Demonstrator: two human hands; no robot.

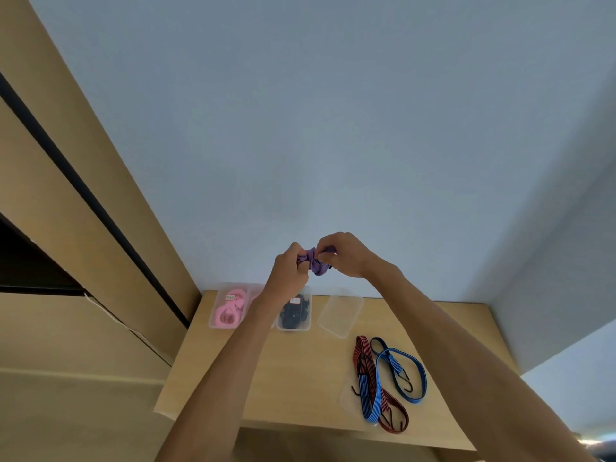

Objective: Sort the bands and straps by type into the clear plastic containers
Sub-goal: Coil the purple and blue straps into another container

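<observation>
Filled, at the table's [300, 378] far left: a clear container of pink bands [228, 310], a second partly hidden behind the left forearm, a third holding black bands [295, 312]. In hand above them: a bunched purple strap [316, 261], pinched by curled fingers of left hand [290, 271] and right hand [343, 256]. Outstanding, rightward: an empty container [340, 312]; loose red strap [383, 391] and blue strap [396, 371], hooked, overlapping near the table's front edge

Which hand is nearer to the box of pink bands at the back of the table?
The left. The left hand is raised just right of and above the box of pink bands, gripping a bunched purple strap. The right hand grips the same strap farther right.
</observation>
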